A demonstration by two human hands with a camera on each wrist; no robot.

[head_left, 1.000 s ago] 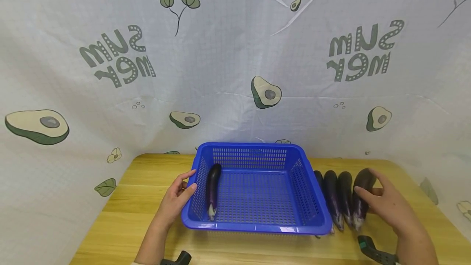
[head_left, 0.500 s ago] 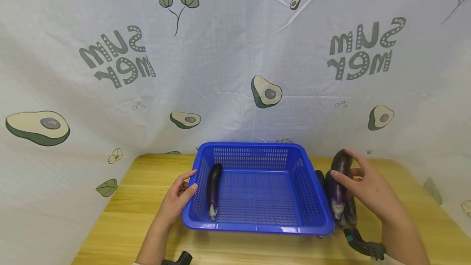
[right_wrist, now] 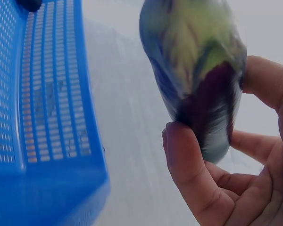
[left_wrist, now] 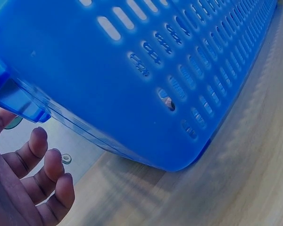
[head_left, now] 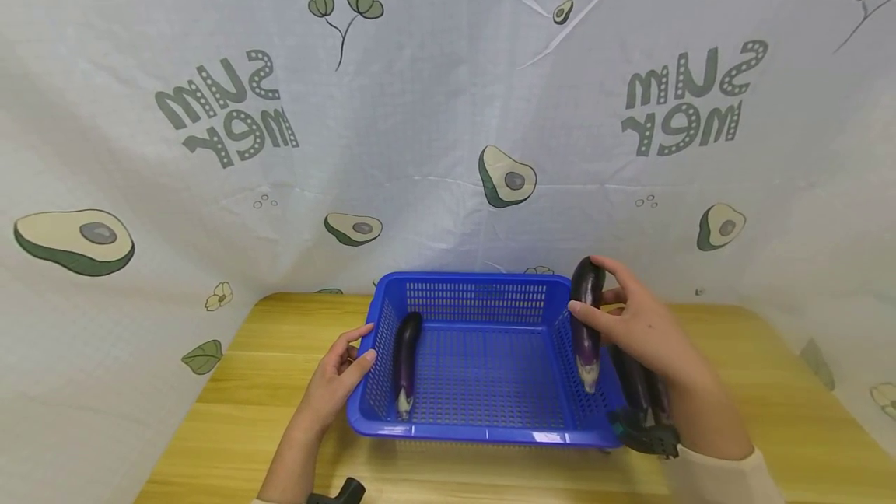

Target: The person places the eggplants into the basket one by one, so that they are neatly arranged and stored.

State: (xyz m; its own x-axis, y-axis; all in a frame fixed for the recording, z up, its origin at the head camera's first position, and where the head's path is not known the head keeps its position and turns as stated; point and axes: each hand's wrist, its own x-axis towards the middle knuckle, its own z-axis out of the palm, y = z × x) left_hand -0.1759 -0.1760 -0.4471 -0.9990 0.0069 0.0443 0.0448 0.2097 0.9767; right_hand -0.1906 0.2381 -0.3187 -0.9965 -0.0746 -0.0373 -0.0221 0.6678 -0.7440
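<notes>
A dark purple eggplant [head_left: 586,325] is pinched between the thumb and fingers of my right hand [head_left: 640,325]. It tilts stem end down over the right side of the blue plastic basket [head_left: 483,435]. In the right wrist view, the held eggplant's pale green stem cap [right_wrist: 193,42] faces the camera. My left hand [head_left: 336,379] holds the basket's left rim with thumb and forefinger. The left wrist view shows its other fingers [left_wrist: 52,162] loosely bent beside the basket wall, apart from it. Another eggplant [head_left: 406,364] lies lengthwise inside, along the left wall.
More eggplants [head_left: 633,387] lie on the wooden table [head_left: 231,403] just right of the basket, partly hidden by my right hand and wrist. A white curtain [head_left: 434,99] with printed avocados hangs behind the table. Each wrist carries a dark camera mount [head_left: 644,434].
My right hand has gripped the rightmost eggplant, lifted it, and carried it left over the other eggplants to above the basket's right side. The left hand stays at the rim.
</notes>
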